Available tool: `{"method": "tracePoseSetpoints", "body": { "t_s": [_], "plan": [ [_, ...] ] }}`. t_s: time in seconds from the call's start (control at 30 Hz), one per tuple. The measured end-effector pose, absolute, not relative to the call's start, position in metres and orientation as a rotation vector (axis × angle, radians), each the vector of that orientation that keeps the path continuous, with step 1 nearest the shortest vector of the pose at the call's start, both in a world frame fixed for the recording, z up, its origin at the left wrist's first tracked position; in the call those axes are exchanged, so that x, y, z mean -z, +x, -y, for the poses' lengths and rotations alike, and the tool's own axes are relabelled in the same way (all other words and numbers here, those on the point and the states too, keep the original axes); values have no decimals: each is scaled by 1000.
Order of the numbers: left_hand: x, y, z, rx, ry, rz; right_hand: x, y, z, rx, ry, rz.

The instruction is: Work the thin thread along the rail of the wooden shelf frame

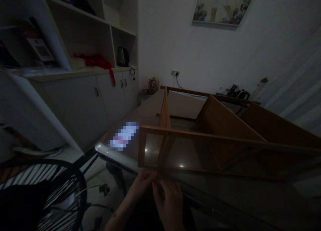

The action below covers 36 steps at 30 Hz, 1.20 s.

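Low in the head view, my left hand (144, 181) and my right hand (170, 198) are close together at the near edge of the table (150, 107). Their fingertips almost meet, curled in a pinch. Whatever is between them, if anything, is too small and dark to make out. Just beyond my hands, a brown wooden shelf frame (190, 134) lies on its side across the tabletop. Its boards (230, 120) stand crosswise between the long rails. To the left of the frame, a lit, blurred-out phone-like screen (124, 136) rests near the table corner.
A black slatted chair (82, 184) stands at lower left, with cables (104, 190) on the floor beside it. White cabinets (75, 94) line the left side, holding a kettle (122, 56) and red cloth (97, 61). A wall socket (175, 72) has a cord plugged in.
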<state>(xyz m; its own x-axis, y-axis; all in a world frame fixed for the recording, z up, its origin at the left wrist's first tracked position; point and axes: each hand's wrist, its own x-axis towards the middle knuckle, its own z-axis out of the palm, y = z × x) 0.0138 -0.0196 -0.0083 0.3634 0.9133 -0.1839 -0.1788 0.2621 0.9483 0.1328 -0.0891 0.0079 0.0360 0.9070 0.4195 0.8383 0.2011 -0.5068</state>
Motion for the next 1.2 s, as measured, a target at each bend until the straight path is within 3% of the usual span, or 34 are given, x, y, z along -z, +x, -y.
{"method": "tracePoseSetpoints", "body": {
  "t_s": [0.53,0.83,1.07,1.2],
  "plan": [
    [13,18,20,-910,985,-886,-10,131,90,-208,-1572,1765],
    [4,21,21,-978,980,-1016,-11,130,89,-75,-1627,1764],
    [5,20,19,-976,979,-995,-5,125,89,-525,-1500,1474],
    [12,16,18,-878,961,-864,-2,123,89,-604,-1484,1406]
  ]
}}
